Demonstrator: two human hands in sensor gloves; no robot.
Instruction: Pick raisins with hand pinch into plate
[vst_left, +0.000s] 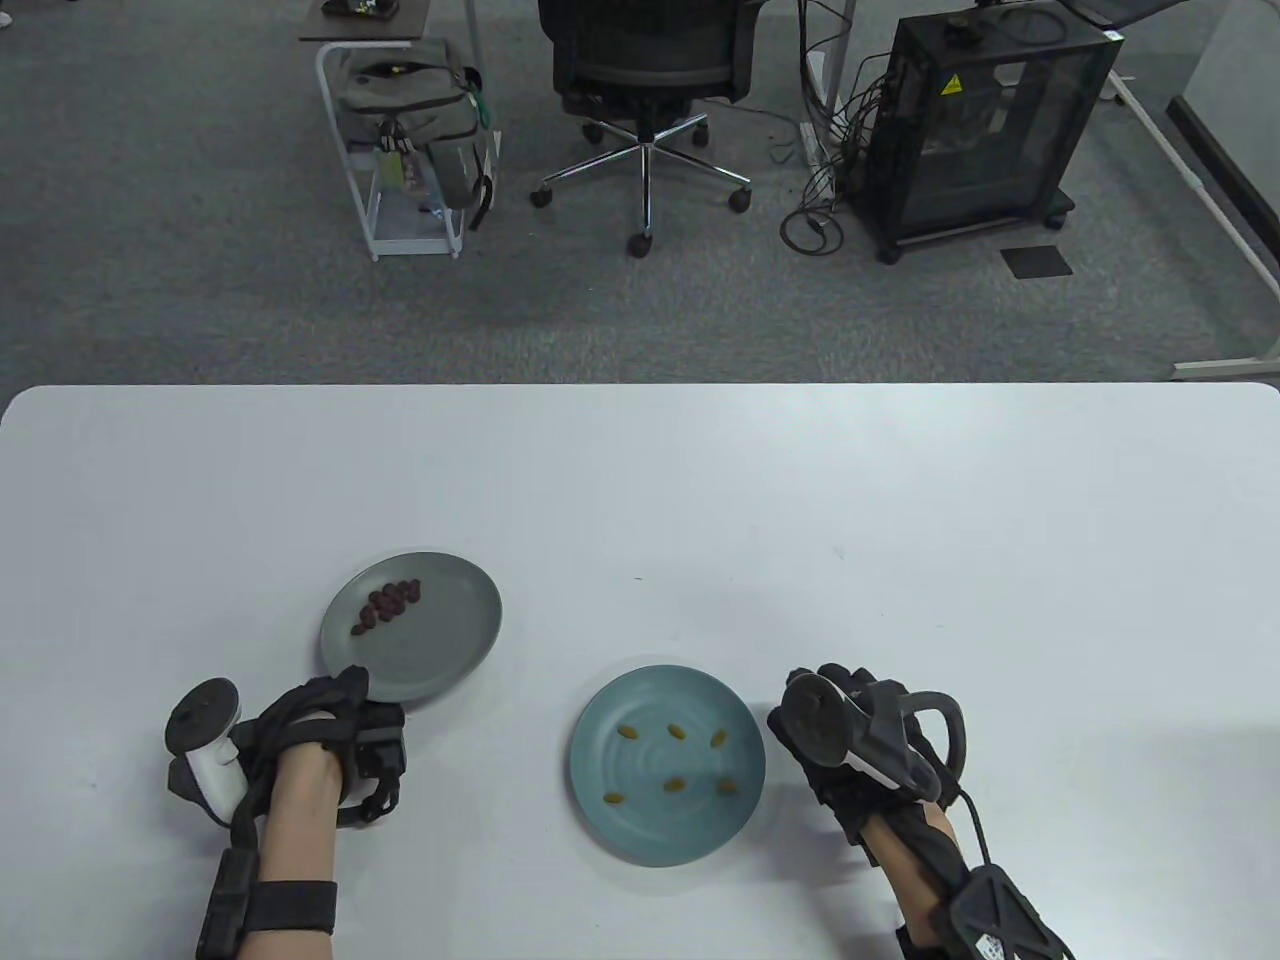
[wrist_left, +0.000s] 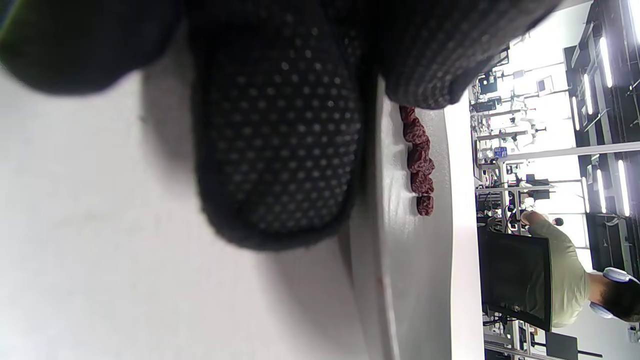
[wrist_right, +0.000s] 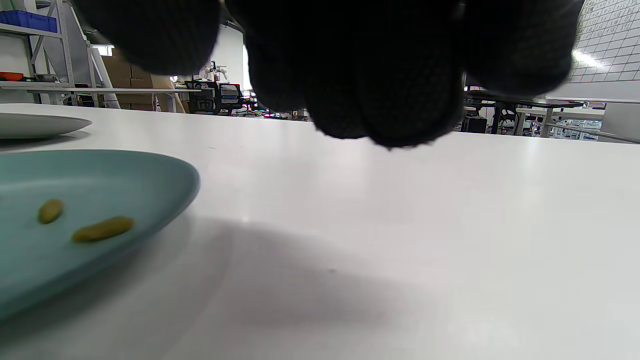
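The left hand (vst_left: 330, 725) is sitting at the near rim of the grey plate (vst_left: 440, 660), fingertips touching or just over that edge; whether the fingers are pinched or spread I cannot tell, and nothing is showing between them. The right hand (vst_left: 850, 740) is resting on the desk (vst_left: 900, 520) just beside the blue plate (vst_left: 600, 800), fingers curled under the tracker, its grip hidden too.

Dark red raisins (vst_left: 388, 604) are lying in a tight row on the far left part of the grey plate, apart from the left fingertips. Six yellow-green raisins (vst_left: 676, 732) are lying scattered across the blue plate.

Which plate is the goal is not plain. If the blue one, six pieces are already in and the red cluster is waiting.

Room is looking generous: the two plates are well apart, with bare desk between and beyond, so only the raised rims are needing care.
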